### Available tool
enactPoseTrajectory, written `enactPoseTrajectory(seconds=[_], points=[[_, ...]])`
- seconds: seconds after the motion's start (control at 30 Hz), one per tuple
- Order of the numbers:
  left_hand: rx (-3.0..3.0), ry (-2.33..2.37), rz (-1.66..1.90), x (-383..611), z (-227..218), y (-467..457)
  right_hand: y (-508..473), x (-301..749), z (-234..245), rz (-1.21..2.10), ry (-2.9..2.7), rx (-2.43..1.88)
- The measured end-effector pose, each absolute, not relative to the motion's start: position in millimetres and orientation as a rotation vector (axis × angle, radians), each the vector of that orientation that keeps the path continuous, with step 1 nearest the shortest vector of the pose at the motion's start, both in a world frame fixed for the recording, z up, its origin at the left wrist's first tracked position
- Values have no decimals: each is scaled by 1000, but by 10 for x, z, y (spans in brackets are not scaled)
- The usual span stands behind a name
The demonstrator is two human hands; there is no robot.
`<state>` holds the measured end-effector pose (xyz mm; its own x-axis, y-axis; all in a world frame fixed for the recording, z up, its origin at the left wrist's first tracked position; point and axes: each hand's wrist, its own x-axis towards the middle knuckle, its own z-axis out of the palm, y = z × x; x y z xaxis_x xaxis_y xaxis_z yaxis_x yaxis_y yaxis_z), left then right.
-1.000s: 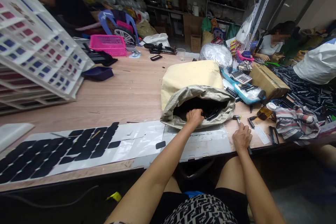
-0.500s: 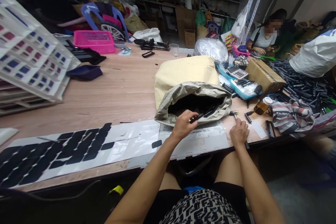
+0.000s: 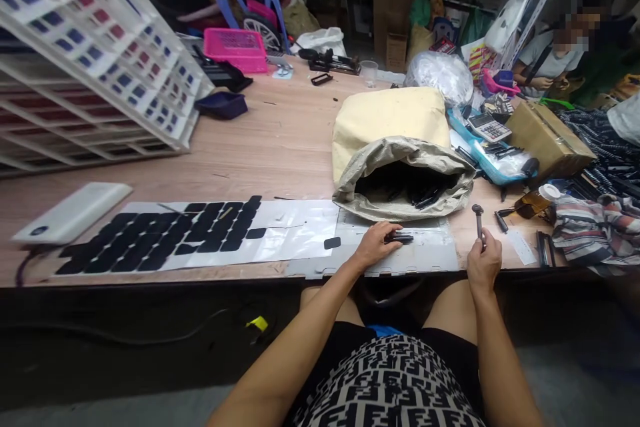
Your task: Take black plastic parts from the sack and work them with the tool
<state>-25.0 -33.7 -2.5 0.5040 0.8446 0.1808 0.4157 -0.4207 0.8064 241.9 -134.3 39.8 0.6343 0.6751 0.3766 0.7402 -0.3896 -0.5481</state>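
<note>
My left hand (image 3: 376,244) is closed on a small black plastic piece (image 3: 401,238), low over the grey-white board (image 3: 425,257) at the table's front edge. Just beyond it lies a cream sack (image 3: 390,117), its mouth rolled back towards me, with more black pieces (image 3: 425,195) inside. My right hand (image 3: 485,261) grips a small hammer (image 3: 479,217) by its handle, head up, to the right of the board. A white sheet with rows of black rounded pads (image 3: 165,230) is spread out on the left.
A white lattice crate (image 3: 125,73) leans at the left, a white flat device (image 3: 73,212) before it. On the right are a brown bottle (image 3: 533,203), striped cloth (image 3: 583,230), blue tray (image 3: 505,173), calculator (image 3: 489,128) and carton (image 3: 550,140). Another person (image 3: 555,53) sits at the far right.
My left hand has come away from the sack's mouth and down to the board with the black piece. My right hand has lifted the hammer upright. The view has swung left.
</note>
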Motion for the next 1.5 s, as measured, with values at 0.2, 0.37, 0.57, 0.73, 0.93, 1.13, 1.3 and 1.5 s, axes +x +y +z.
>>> enactPoseTrajectory(seconds=[0.2,0.37,0.57,0.73,0.93,1.13,1.3,1.5], points=[[1952,1060,822,-249,-15,-371,-1680,1694,524,321,-1454,-1696],[1942,1074,804,-237,1,-365,-1727,1390,453,350,-1654,-1606],[1968,1046,823,-238,-47,-341,-1726,1404,413,232,-1700,-1704],[2006,1069,771,-241,-73,-336,-1747,1455,406,216,-1670,-1712],[2036,1024,810,-244,-95,-339,-1697,1627,331,254,-1560,-1738],[2054,1017,782,-260,-115,-353,-1423,2223,353,-182,-1337,-2154],[2075,1012,743,-259,-90,-351,-1249,2549,231,-368,-1263,-2508],[2022,963,847,-304,45,-510,-1190,2526,135,-487,-1297,-2578]])
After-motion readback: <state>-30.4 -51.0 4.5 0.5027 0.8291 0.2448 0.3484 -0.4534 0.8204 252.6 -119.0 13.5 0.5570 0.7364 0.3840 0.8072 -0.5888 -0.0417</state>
